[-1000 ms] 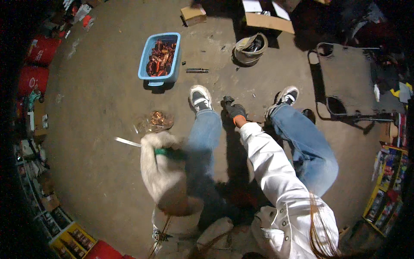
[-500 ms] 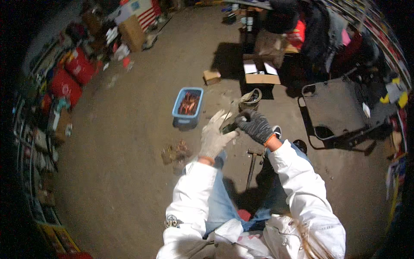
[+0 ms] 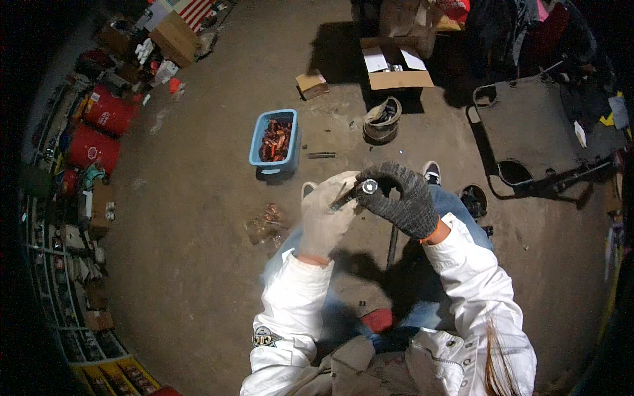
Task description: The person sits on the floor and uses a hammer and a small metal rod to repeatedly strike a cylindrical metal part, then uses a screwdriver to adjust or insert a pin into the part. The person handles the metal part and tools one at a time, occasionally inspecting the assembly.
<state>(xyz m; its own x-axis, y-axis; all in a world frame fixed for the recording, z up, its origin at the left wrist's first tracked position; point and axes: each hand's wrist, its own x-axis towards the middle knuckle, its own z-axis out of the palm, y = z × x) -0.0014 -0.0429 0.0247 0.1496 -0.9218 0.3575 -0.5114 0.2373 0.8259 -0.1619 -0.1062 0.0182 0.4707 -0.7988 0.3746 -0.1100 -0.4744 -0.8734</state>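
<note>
My left hand [image 3: 325,216], in a pale worn glove, is raised in front of me and grips a thin tool with a green handle [image 3: 343,197]. My right hand [image 3: 404,197], in a dark knit glove, pinches a small round metal part [image 3: 368,187] at the tool's tip. Both hands meet above my knees. Both sleeves are white. Below the hands are my blue jeans and one sneaker [image 3: 432,173] on the concrete floor.
A blue plastic bin [image 3: 275,142] of rusty parts sits ahead on the floor, a small dark tool [image 3: 321,156] beside it. A coiled strap [image 3: 382,121], an open cardboard box [image 3: 396,66], a black folding frame [image 3: 541,138], red canisters [image 3: 99,129] and shelves at left surround me.
Both hands rose from near the floor and came together in front of me. The right hand now pinches the metal part at the tool's tip; the view tilted farther forward.
</note>
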